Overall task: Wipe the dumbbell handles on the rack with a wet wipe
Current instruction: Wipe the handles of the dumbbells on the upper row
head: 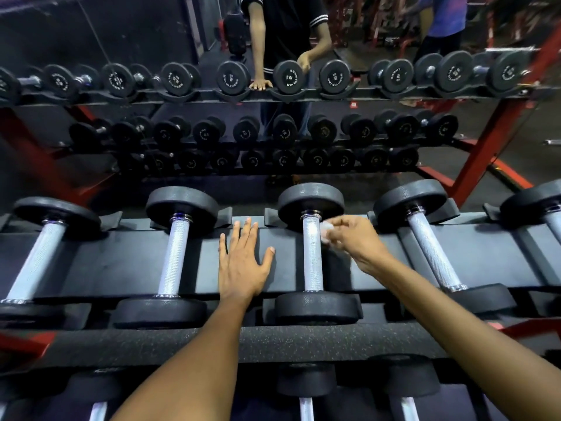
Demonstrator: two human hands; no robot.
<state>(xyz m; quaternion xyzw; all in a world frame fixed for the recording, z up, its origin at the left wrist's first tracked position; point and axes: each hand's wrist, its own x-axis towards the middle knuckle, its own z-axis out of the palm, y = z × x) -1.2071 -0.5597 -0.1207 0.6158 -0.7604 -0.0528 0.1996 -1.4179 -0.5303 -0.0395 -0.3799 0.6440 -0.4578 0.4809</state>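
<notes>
Fingers of the right hand (349, 238) pinch a white wet wipe (326, 230) against the centre-frame dumbbell handle (312, 256); left hand (243, 262) rests flat, fingers spread, on the rack (121, 265). Mirrored plate lettering is unreadable.

Handles (312, 253) were bright knurled metal, heads (315, 308) matt pebbled black rubber, rack (121, 265) smooth matt black, wipe (326, 232) soft white, frame (485, 153) red-painted metal.
</notes>
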